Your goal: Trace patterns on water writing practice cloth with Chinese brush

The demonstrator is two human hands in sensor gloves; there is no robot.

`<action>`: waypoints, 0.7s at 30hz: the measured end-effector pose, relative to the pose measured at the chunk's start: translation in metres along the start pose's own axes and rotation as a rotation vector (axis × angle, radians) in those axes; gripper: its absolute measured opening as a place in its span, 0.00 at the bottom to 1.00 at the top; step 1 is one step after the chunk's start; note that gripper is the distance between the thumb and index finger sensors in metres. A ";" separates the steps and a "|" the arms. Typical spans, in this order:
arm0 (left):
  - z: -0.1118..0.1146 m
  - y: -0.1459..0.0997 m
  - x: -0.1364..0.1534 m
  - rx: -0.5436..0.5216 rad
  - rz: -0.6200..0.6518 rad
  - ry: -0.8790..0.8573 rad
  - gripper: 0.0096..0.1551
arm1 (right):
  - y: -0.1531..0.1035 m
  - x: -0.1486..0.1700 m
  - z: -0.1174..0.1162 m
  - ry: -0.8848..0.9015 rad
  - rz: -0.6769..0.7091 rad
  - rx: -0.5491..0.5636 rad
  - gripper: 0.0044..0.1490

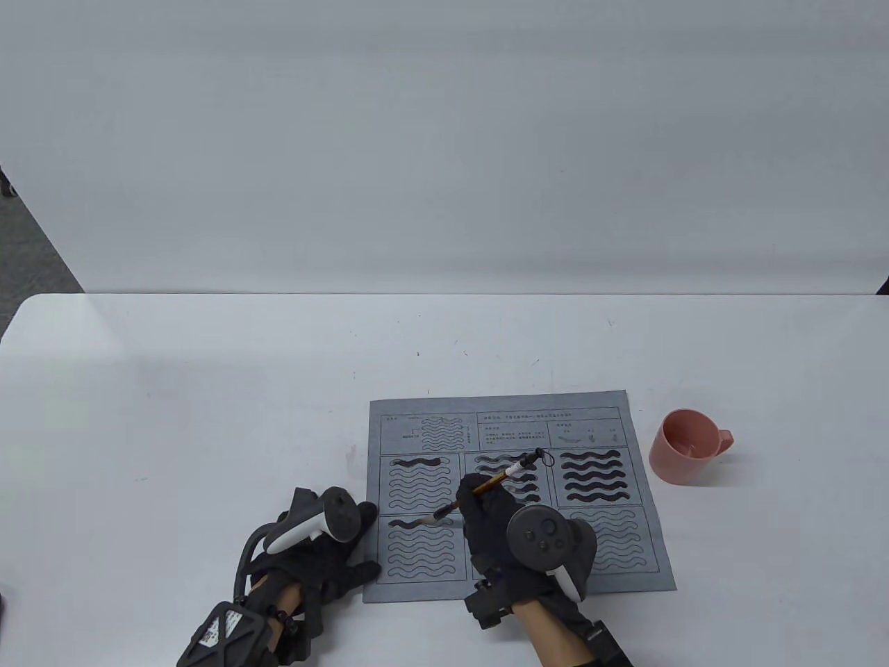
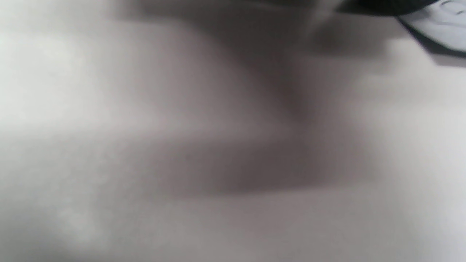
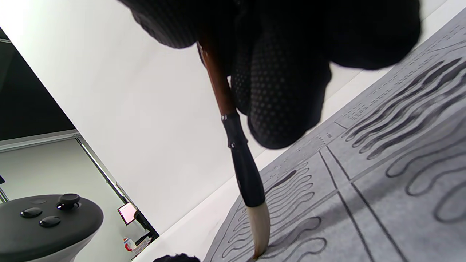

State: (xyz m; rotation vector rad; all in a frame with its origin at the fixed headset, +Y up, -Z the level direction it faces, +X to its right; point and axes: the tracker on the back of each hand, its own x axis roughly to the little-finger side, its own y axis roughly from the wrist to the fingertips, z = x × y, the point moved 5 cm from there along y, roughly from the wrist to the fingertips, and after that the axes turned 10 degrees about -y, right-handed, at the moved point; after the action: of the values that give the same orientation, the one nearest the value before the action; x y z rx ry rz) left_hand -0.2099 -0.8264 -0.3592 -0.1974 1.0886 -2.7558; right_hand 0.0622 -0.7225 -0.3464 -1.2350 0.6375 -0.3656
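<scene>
A grey water writing cloth printed with boxes of wavy lines lies on the white table. My right hand grips a Chinese brush, its pale tip touching the top wave of the lower-left box, where a dark wet stroke runs. In the right wrist view the brush hangs from my gloved fingers and its tip meets the cloth. My left hand rests on the table, its fingertips pressing the cloth's left edge. The left wrist view is a blur.
A pink cup stands on the table right of the cloth. The upper-right box has all its waves dark. The upper-middle box is partly dark. A white wall stands behind the table's far edge.
</scene>
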 end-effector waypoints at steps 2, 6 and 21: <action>0.000 0.000 0.000 0.000 0.000 0.000 0.53 | 0.000 0.001 0.000 0.000 -0.003 0.001 0.26; 0.000 0.000 0.000 0.000 0.000 0.000 0.52 | 0.000 0.002 0.000 0.003 -0.005 0.000 0.26; 0.000 0.000 0.000 -0.002 0.000 0.001 0.52 | 0.000 0.003 0.003 -0.005 -0.004 0.023 0.26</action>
State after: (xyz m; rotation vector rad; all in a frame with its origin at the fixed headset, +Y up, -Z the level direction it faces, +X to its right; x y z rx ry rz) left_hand -0.2099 -0.8266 -0.3592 -0.1967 1.0910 -2.7557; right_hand 0.0666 -0.7223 -0.3465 -1.2148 0.6249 -0.3724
